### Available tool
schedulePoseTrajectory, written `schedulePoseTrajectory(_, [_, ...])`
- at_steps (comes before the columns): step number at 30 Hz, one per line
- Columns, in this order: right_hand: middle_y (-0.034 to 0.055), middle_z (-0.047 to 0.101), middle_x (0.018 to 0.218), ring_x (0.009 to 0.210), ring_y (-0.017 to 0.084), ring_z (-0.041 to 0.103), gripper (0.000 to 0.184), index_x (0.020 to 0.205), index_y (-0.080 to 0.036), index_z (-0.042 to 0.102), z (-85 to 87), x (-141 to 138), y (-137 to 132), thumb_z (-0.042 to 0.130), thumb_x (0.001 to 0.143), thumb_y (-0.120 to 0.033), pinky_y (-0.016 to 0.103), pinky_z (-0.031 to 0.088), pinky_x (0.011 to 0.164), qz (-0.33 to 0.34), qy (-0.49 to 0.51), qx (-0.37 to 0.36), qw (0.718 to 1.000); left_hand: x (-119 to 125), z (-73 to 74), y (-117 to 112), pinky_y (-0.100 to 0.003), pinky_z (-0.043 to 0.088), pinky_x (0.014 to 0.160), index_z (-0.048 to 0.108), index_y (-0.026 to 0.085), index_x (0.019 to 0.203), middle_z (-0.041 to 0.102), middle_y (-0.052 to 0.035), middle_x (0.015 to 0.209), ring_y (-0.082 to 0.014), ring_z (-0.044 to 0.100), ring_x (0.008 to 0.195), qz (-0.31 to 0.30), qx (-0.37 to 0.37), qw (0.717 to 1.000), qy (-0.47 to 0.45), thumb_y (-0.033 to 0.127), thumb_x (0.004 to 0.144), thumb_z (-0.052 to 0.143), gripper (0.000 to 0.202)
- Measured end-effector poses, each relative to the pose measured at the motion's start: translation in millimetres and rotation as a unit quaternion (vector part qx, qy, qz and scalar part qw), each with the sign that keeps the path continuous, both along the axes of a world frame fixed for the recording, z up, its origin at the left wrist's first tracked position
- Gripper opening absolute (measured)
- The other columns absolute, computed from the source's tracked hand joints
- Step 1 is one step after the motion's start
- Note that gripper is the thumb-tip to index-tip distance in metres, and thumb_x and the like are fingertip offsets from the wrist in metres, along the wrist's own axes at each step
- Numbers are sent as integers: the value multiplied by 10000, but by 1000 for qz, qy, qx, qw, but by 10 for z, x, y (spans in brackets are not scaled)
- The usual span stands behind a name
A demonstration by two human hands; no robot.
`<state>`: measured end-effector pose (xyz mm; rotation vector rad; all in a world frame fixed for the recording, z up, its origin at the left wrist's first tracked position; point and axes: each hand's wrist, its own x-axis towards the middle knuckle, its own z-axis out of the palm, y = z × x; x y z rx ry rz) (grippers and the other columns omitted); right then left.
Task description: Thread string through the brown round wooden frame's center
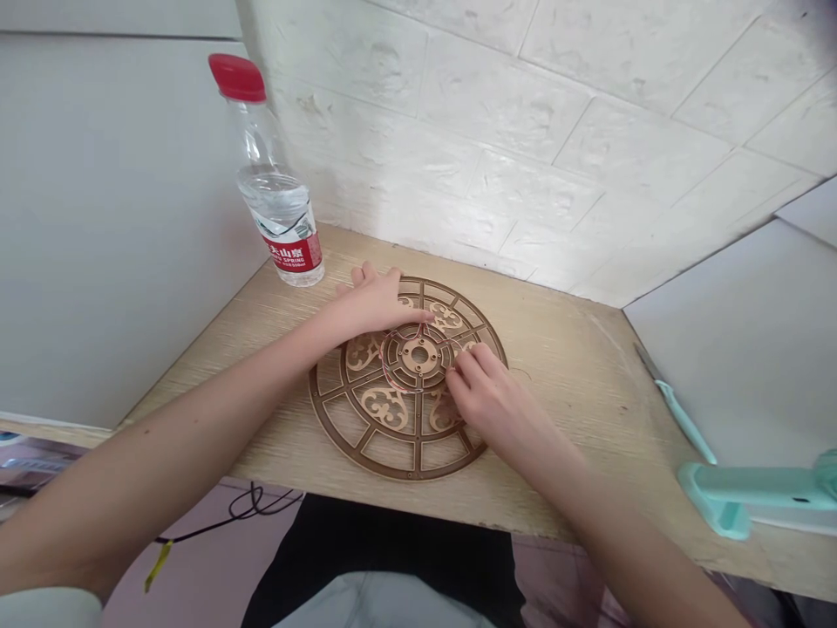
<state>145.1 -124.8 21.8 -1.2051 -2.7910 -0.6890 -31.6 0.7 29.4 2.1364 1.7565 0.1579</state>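
A round laser-cut wooden disc [398, 449] with scrollwork and spokes lies flat on the wooden desk [562, 366]. A thin pink thread [392, 342] loops around its small inner ring. My left hand [376, 301] rests on the disc's far left part, fingers pressed together, its fingertips pinching the thread near the hub. My right hand [487, 392] sits on the disc's right side with fingers curled, pinching at the inner ring's edge where the thread runs.
A clear water bottle [278, 196] with a red cap and red label stands at the desk's far left corner. A mint green clamp-like object [751, 497] juts over the right edge. White walls close in on three sides. A black cable [255, 504] hangs below the front edge.
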Motion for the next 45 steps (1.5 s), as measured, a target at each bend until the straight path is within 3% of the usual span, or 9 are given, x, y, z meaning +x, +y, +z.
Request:
schedulePoseTrajectory(12, [109, 568, 800, 816, 224, 491, 251, 751, -109, 603, 56, 28, -12, 428, 789, 66, 329, 496, 710, 19, 44, -51, 998, 7, -3, 5, -577, 360, 939, 391, 192, 1383, 346, -256, 1390, -468, 274, 1304, 0, -5, 1000, 18, 888, 524, 468, 1108])
schedulePoseTrajectory(17, [77, 534, 789, 813, 207, 459, 263, 768, -130, 525, 38, 60, -33, 393, 768, 97, 314, 458, 656, 12, 84, -126, 988, 3, -17, 17, -587, 363, 929, 395, 200, 1375, 366, -251, 1370, -458, 292, 1288, 2, -3, 1000, 23, 897, 521, 454, 1104])
schedulePoseTrajectory(19, [68, 533, 790, 830, 205, 455, 204, 786, -141, 501, 32, 82, -29, 418, 818, 43, 315, 450, 664, -1, 115, -174, 978, -6, -30, 29, -582, 367, 927, 394, 206, 1375, 359, -253, 1371, -454, 286, 1289, -2, -4, 1000, 17, 898, 518, 459, 1104])
schedulePoseTrajectory(22, [53, 548, 799, 863, 199, 471, 116, 813, -160, 492, 74, 148, -9, 461, 925, -165, 320, 447, 700, -23, 193, -252, 948, -15, -40, 42, -562, 365, 939, 394, 203, 1376, 338, -258, 1385, -450, 274, 1300, -6, -5, 1000, 9, 893, 515, 475, 1107])
schedulePoseTrajectory(24, [39, 563, 810, 847, 182, 494, 178, 850, -172, 521, 125, 214, 13, 440, 959, -286, 311, 440, 688, -39, 242, -295, 924, -13, -32, 41, -551, 352, 957, 391, 200, 1379, 324, -251, 1408, -454, 260, 1314, -4, -8, 1000, 8, 887, 515, 484, 1108])
schedulePoseTrajectory(26, [26, 586, 849, 818, 157, 521, 200, 922, -189, 559, 164, 284, 44, 401, 976, -298, 303, 437, 694, -58, 277, -315, 906, -7, -16, 32, -538, 337, 976, 389, 199, 1381, 323, -236, 1428, -456, 244, 1328, 0, -12, 1000, 8, 882, 518, 489, 1105])
schedulePoseTrajectory(30, [23, 614, 881, 787, 138, 555, 193, 1008, -205, 598, 163, 381, 121, 419, 964, -261, 294, 442, 707, -86, 305, -312, 896, -2, 8, 15, -528, 326, 989, 389, 197, 1381, 349, -221, 1427, -450, 262, 1323, 0, -13, 1000, 13, 873, 526, 494, 1095])
schedulePoseTrajectory(38, [24, 570, 909, 848, 150, 529, 160, 1040, -217, 580, 128, 348, 139, 543, 888, -180, 276, 437, 708, -40, 281, -329, 901, -4, -8, 20, -540, 336, 978, 391, 189, 1381, 320, -249, 1416, -452, 262, 1318, 0, -7, 1000, 3, 881, 508, 501, 1120])
schedulePoseTrajectory(45, [0, 510, 808, 753, 139, 470, 59, 900, -197, 509, 58, 266, 107, 560, 874, -186, 259, 400, 619, -53, 267, -347, 897, -3, -9, 11, -553, 343, 963, 390, 194, 1381, 311, -251, 1418, -444, 271, 1310, 1, -10, 1000, 6, 885, 514, 487, 1113])
